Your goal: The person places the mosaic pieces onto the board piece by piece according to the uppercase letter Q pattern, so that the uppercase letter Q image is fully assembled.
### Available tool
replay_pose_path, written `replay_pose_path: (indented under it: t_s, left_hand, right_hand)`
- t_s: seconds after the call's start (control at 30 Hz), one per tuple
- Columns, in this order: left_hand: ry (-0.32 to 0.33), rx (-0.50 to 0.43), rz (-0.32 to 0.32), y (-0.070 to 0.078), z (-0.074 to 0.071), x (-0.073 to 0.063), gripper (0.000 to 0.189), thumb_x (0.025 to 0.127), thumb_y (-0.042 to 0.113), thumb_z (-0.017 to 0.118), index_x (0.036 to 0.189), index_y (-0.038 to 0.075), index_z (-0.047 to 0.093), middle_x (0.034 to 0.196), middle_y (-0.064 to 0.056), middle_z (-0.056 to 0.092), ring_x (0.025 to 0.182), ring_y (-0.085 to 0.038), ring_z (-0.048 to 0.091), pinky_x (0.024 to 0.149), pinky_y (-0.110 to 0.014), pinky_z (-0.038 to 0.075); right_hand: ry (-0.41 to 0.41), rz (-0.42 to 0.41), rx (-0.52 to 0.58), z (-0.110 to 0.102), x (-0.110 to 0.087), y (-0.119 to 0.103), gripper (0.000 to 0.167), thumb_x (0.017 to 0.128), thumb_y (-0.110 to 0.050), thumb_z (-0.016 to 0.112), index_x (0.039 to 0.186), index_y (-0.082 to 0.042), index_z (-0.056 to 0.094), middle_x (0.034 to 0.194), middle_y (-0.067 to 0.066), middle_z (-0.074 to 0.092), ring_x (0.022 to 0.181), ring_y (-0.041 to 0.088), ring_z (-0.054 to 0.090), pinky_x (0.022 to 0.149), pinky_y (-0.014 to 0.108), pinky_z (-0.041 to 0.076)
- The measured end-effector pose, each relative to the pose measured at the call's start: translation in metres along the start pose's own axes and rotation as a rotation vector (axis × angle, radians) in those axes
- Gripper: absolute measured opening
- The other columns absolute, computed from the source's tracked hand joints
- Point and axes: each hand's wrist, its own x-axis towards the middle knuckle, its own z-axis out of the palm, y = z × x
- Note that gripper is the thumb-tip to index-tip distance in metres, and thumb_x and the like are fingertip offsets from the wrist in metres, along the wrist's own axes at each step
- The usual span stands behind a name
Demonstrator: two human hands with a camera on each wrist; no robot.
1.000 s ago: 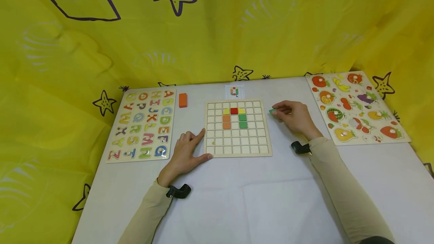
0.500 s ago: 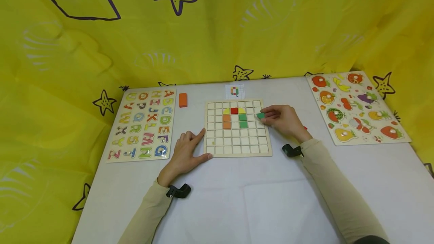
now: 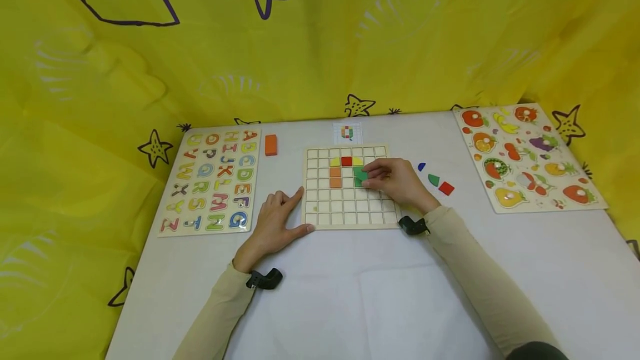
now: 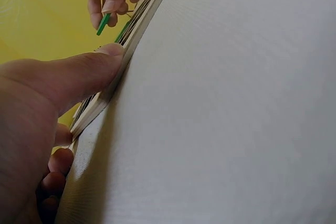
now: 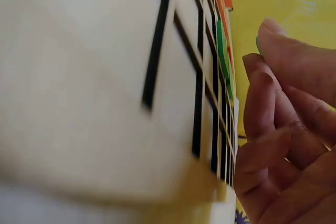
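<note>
A wooden grid board [image 3: 320, 218] lies in the middle of the table. Two yellow tiles [image 3: 335, 162] flank a red square [image 3: 346, 161] on it, with two orange squares [image 3: 335, 177] below at left and green squares below at right. My right hand [image 3: 395, 179] pinches a small green tile [image 4: 103, 23] between thumb and fingers, held over the green squares. From the right wrist view, only a sliver of that tile shows behind the thumb. My left hand [image 3: 274, 221] rests at the board's lower left, its thumb on the corner [image 4: 110, 59] and index finger along the left side.
Right of the board lie a blue piece [image 3: 421, 166], a green quarter-round tile [image 3: 434, 180] and a red square tile [image 3: 446, 188]. A pattern card [image 3: 347, 133] sits behind it. An orange block [image 3: 270, 145], letter board [image 3: 210, 182] and fruit board [image 3: 530, 160] stand around.
My right hand has carried the green tile leftward from beside the board to above the green squares, uncovering the loose tiles on the right. My left hand has stayed at the board's edge.
</note>
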Motion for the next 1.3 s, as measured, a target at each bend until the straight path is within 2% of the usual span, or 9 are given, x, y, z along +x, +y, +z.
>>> replay_pose_path:
  t_s: [0.37,0.7,0.97,1.3]
  left_hand:
    - [-0.008,0.001,-0.008,0.002,-0.002,0.0,0.092,0.087,0.043,0.086,0.162,0.01,0.044,0.107,-0.009,0.05,0.095,-0.022,0.037,0.086,-0.039,0.03]
    - [-0.01,-0.006,-0.008,0.003,-0.003,0.0,0.092,0.087,0.042,0.086,0.162,0.01,0.044,0.107,-0.009,0.049,0.096,-0.023,0.039,0.087,-0.039,0.03]
    - [-0.008,0.007,-0.01,0.002,-0.001,0.001,0.092,0.087,0.042,0.086,0.162,0.01,0.044,0.106,-0.009,0.049,0.094,-0.022,0.037,0.085,-0.038,0.03]
    - [-0.022,-0.001,-0.024,0.003,-0.002,0.001,0.093,0.087,0.043,0.086,0.163,0.011,0.042,0.107,-0.009,0.048,0.095,-0.023,0.037,0.086,-0.038,0.029]
  right_hand:
    - [-0.084,-0.065,-0.031,0.017,0.007,-0.015,0.027,0.087,-0.019,0.09,0.11,-0.01,0.081,0.095,0.004,0.077,0.078,0.02,0.06,0.072,0.028,0.047]
    - [-0.132,-0.07,-0.075,0.033,0.012,-0.028,0.028,0.084,-0.023,0.092,0.108,-0.012,0.083,0.099,0.002,0.077,0.076,0.018,0.056,0.071,0.031,0.045]
    - [-0.162,-0.084,-0.164,0.042,0.013,-0.033,0.025,0.083,-0.025,0.093,0.104,-0.014,0.082,0.096,-0.001,0.076,0.088,0.018,0.062,0.08,0.034,0.047]
    - [-0.164,-0.064,-0.207,0.043,0.014,-0.037,0.026,0.083,-0.025,0.093,0.104,-0.014,0.082,0.093,-0.002,0.074,0.088,0.017,0.062,0.084,0.035,0.048]
